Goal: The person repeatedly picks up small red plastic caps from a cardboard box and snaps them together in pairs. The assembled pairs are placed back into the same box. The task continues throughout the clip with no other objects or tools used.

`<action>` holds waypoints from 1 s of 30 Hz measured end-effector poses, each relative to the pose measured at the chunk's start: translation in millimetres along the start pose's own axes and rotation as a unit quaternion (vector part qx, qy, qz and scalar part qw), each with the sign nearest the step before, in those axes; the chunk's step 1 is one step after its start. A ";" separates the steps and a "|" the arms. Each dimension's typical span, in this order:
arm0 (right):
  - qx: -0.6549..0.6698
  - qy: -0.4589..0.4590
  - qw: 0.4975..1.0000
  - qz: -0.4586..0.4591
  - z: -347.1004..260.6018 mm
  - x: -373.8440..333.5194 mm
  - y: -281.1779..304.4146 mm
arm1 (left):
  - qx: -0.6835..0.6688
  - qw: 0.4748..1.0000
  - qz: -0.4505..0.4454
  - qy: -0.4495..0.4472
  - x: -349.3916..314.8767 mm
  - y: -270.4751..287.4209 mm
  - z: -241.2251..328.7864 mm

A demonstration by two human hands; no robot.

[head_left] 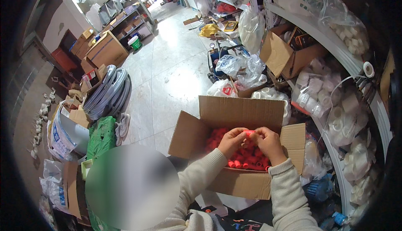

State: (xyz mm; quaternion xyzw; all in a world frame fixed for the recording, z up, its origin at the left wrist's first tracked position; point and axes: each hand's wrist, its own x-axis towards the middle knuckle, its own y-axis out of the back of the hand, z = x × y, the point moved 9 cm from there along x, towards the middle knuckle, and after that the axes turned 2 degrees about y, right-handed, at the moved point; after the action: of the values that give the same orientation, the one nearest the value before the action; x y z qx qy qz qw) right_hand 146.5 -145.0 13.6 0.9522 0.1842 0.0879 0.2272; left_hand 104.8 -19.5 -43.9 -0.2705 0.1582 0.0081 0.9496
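Observation:
Above an open cardboard box, my left hand and my right hand meet with closed fingers. Between their fingertips they pinch one small red pipe fitting, which is partly covered by the fingers. Many more red plastic fittings fill the box below, some with round open ends showing. The box flaps are folded outward on every side. Cream knitted sleeves cover both forearms.
At the right stands a shelf crammed with bagged white fittings. A coil of grey hose and a green sack lie to the left. Tiled floor stretches ahead. A blurred patch hides the lower left.

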 end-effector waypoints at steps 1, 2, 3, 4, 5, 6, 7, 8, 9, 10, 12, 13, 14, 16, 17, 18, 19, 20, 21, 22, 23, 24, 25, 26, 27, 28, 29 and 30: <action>0.037 0.036 0.998 0.035 -14.3 -3.7 3.8 | 0.003 1.000 0.004 -0.001 0.2 1.7 -0.4; 0.074 0.072 0.992 0.071 -24.5 -6.6 9.1 | 0.006 1.000 0.008 -0.002 0.8 4.1 -1.6; 0.064 0.061 0.994 0.060 -22.5 -5.9 7.0 | 0.009 1.000 0.013 -0.003 1.0 5.7 -2.0; 0.053 0.050 0.996 0.050 -18.8 -5.2 5.8 | 0.012 1.000 0.013 0.000 1.0 4.8 -2.4; 0.043 0.039 0.998 0.041 -14.7 -4.4 4.6 | 0.015 1.000 0.014 0.004 0.5 3.3 -2.2; 0.014 0.014 1.000 0.024 -6.5 -2.4 2.1 | 0.017 1.000 0.015 0.007 0.4 2.5 -2.2; -0.016 -0.010 1.000 0.007 2.5 -0.1 -0.4 | 0.013 1.000 0.009 0.007 0.4 1.7 -1.9; -0.045 -0.034 0.998 -0.010 8.5 0.8 -2.7 | 0.009 1.000 0.003 0.007 0.3 1.0 -1.4; -0.004 0.004 1.000 0.015 0.0 -0.3 -0.3 | 0.004 1.000 -0.003 0.007 0.1 0.2 -0.9; 0.037 0.041 0.998 0.039 -11.0 -2.7 2.1 | 0.009 1.000 0.000 0.005 -0.2 0.4 -0.1; 0.052 0.053 0.996 0.044 -16.0 -3.8 4.5 | 0.019 1.000 0.008 0.002 -1.4 -0.5 1.9; 0.027 0.027 0.999 0.024 -11.6 -2.8 3.3 | 0.030 1.000 0.007 0.000 -1.9 -0.7 2.2; 0.001 0.001 1.000 0.004 -7.0 -2.5 1.1 | 0.041 0.999 0.006 -0.001 -2.2 -0.8 2.5; 0.018 -0.004 1.000 0.022 -6.3 -3.7 3.7 | 0.048 0.999 0.016 -0.002 -3.0 -1.0 3.3; 0.026 -0.006 0.999 0.031 -5.8 -4.3 5.0 | 0.044 0.999 0.027 -0.001 -3.8 -2.3 4.4; 0.038 0.030 0.998 0.040 -11.2 -4.0 5.5 | 0.040 0.998 0.038 -0.001 -4.0 -2.2 4.8; 0.050 0.068 0.995 0.048 -16.4 -3.7 4.7 | 0.032 0.999 0.031 -0.001 -3.0 0.0 3.1; 0.063 0.105 0.991 0.055 -22.4 -4.2 5.1 | 0.023 0.999 0.023 -0.001 -0.7 5.0 -0.1; 0.014 0.057 0.998 0.022 -14.9 -1.5 0.0 | 0.015 1.000 0.016 -0.001 0.3 7.4 -1.8; -0.036 0.005 0.999 -0.010 -4.8 0.4 -2.4 | 0.021 1.000 0.019 0.002 -0.4 5.4 -0.9; -0.086 -0.046 0.994 -0.042 5.2 -0.3 -4.7 | 0.028 0.999 0.023 0.005 -2.3 1.4 1.8; -0.048 -0.036 0.998 -0.014 0.2 -1.6 0.4 | 0.034 0.999 0.027 0.008 -3.1 -0.3 2.7; -0.009 -0.024 1.000 0.014 -8.5 -3.6 4.8 | 0.032 0.999 0.026 0.004 -3.4 0.3 3.1; 0.030 -0.012 0.999 0.041 -14.0 -4.8 9.1 | 0.030 0.999 0.026 0.000 -3.4 1.9 2.8; 0.039 0.027 0.997 0.053 -19.6 -4.0 9.2 | 0.029 0.999 0.025 -0.005 -3.2 3.8 2.9; 0.047 0.064 0.995 0.065 -22.6 -3.6 8.7 | 0.030 0.999 0.012 -0.004 -1.6 3.4 1.4; 0.055 0.101 0.990 0.077 -27.1 -4.4 9.9 | 0.032 0.999 -0.001 -0.004 -0.1 3.4 0.0; 0.062 0.087 0.992 0.072 -24.4 -4.2 10.0 | 0.034 0.999 -0.014 -0.003 0.4 2.2 -0.7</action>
State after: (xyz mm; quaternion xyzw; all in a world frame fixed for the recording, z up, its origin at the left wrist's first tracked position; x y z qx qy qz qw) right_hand 139.6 -145.2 39.3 0.9639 0.1396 0.1754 0.1437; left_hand 104.7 -18.0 -45.7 -0.2405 0.1516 -0.0093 0.9587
